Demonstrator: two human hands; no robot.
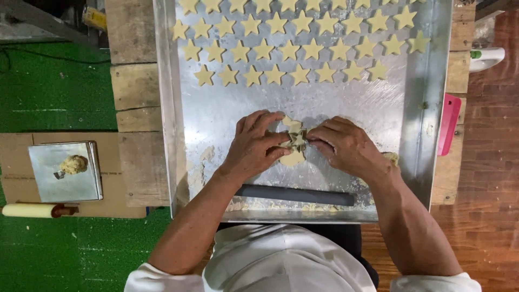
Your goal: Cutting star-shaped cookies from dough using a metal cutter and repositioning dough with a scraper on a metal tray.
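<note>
Presently my left hand [254,141] and right hand [346,145] both pinch the star cutter [297,139] pressed into the dough piece [292,157] at the middle of the metal tray [216,113], with rows of cut dough stars [289,50] beyond and a grey rolling pin [294,194] nearer me.

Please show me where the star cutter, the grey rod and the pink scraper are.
Star cutter [297,139], head view: its top, between the fingertips.
Grey rod [294,194], head view: middle of its length.
Pink scraper [448,123], head view: middle of its visible blade.
</note>
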